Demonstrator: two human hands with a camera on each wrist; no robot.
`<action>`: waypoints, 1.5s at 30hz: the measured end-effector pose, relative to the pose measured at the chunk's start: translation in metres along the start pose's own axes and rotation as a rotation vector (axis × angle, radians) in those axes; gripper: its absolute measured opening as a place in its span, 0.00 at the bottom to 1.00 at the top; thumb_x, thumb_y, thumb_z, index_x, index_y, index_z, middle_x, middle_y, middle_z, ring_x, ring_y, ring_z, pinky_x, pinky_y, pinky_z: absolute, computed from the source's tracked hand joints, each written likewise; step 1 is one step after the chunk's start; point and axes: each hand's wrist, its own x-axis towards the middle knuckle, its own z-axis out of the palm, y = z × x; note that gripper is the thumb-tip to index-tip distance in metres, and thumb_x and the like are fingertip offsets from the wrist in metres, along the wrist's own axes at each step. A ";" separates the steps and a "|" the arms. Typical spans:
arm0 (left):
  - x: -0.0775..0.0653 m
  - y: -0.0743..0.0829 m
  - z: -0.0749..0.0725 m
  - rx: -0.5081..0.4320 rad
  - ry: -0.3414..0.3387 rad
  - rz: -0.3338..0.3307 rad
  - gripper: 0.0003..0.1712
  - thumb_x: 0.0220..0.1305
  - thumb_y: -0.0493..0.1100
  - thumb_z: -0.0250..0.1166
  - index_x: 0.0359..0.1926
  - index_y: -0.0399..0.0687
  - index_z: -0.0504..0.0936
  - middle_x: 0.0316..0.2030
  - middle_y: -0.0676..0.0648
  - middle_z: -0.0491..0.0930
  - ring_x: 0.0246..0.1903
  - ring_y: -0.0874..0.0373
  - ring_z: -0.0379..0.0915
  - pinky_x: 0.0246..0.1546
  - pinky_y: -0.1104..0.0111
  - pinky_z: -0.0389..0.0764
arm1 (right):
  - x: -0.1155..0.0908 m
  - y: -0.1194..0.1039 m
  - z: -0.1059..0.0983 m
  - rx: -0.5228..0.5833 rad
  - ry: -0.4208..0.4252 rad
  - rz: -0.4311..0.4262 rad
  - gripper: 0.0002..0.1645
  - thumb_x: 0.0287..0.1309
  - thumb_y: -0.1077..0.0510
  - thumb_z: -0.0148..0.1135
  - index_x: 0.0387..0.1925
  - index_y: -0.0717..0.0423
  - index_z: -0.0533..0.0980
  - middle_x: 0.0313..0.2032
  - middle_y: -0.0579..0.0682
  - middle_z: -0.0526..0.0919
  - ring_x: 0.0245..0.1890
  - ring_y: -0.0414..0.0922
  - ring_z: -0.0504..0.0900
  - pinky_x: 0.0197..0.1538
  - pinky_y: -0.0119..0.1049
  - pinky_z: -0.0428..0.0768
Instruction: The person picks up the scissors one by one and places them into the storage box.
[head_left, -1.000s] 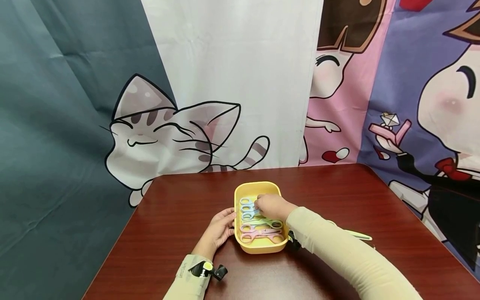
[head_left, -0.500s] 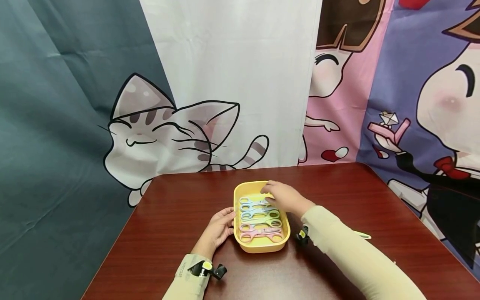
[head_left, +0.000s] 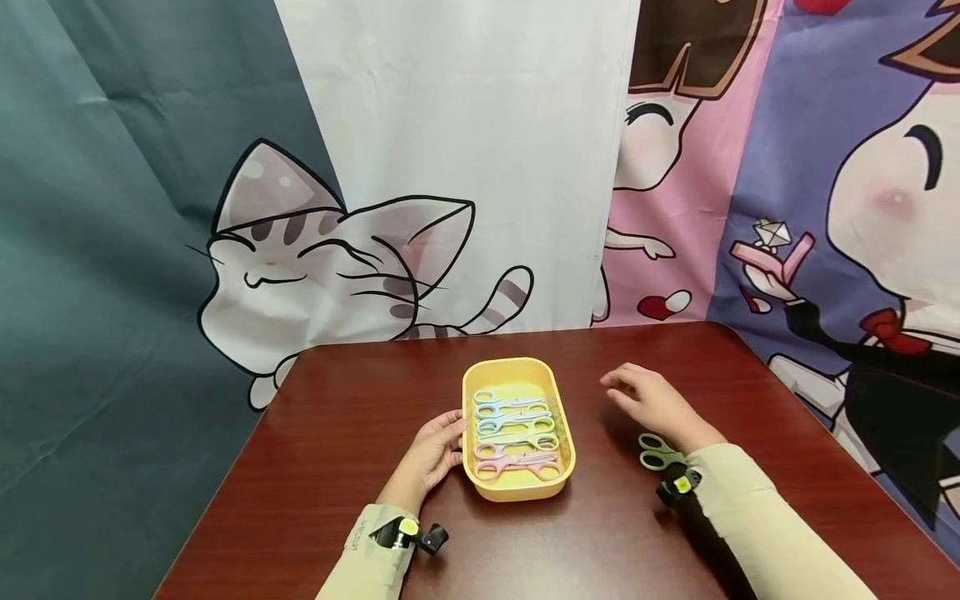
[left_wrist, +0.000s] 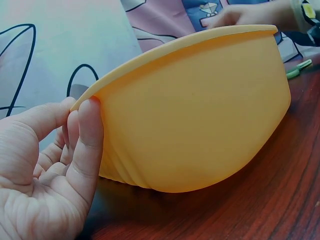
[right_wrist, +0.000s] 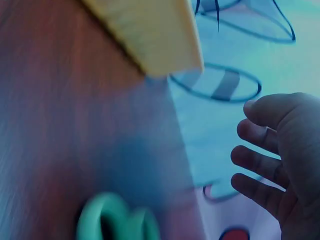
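A yellow plastic tray (head_left: 520,493) stands on the table with several pairs of small scissors laid across it. Blue-handled scissors (head_left: 487,411) lie toward the far end, green-handled scissors (head_left: 543,442) in the middle and pink-handled scissors (head_left: 491,471) at the near end. At the tray's left edge, my left hand (head_left: 429,454) holds its rim, with thumb and fingertips at the wall in the left wrist view. My right hand (head_left: 652,400), holding nothing, hovers right of the tray with loosely bent fingers. Loose green-handled scissors (head_left: 656,452) lie below it, partly hidden by the wrist.
The dark red wooden table (head_left: 360,400) reaches back to a printed cloth backdrop (head_left: 480,167) with a cartoon cat and figures. Each wrist carries a small black camera (head_left: 678,485) on a strap over a pale sleeve.
My right hand has left the scissors inside the tray and moved right, out over the table. The loose green scissors' handles have come into view. My left hand stays at the rim.
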 end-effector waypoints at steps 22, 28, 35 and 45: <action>0.001 -0.001 0.000 -0.002 -0.003 0.008 0.07 0.76 0.32 0.53 0.51 0.38 0.71 0.32 0.49 0.80 0.22 0.66 0.73 0.21 0.73 0.82 | -0.090 0.035 -0.023 0.049 -0.153 0.085 0.26 0.45 0.58 0.78 0.49 0.51 0.79 0.42 0.42 0.78 0.40 0.40 0.75 0.43 0.35 0.77; 0.000 0.001 0.000 -0.007 -0.034 0.013 0.08 0.75 0.33 0.54 0.51 0.37 0.71 0.33 0.48 0.80 0.23 0.65 0.74 0.23 0.73 0.83 | -0.098 0.041 -0.029 0.019 -0.170 0.144 0.25 0.42 0.63 0.77 0.45 0.51 0.78 0.34 0.40 0.75 0.33 0.35 0.73 0.35 0.31 0.73; 0.001 0.001 -0.001 0.024 -0.018 0.022 0.07 0.76 0.33 0.54 0.51 0.38 0.71 0.32 0.50 0.80 0.23 0.66 0.74 0.22 0.73 0.82 | -0.097 0.041 -0.026 0.013 -0.161 0.200 0.20 0.49 0.63 0.75 0.43 0.49 0.77 0.28 0.37 0.74 0.24 0.31 0.69 0.29 0.30 0.70; 0.001 0.000 -0.002 0.022 0.002 0.008 0.06 0.76 0.34 0.53 0.51 0.40 0.71 0.31 0.51 0.79 0.23 0.66 0.71 0.21 0.74 0.81 | -0.091 0.039 -0.015 -0.050 -0.101 0.273 0.18 0.50 0.59 0.77 0.41 0.49 0.77 0.28 0.38 0.74 0.27 0.32 0.71 0.32 0.32 0.70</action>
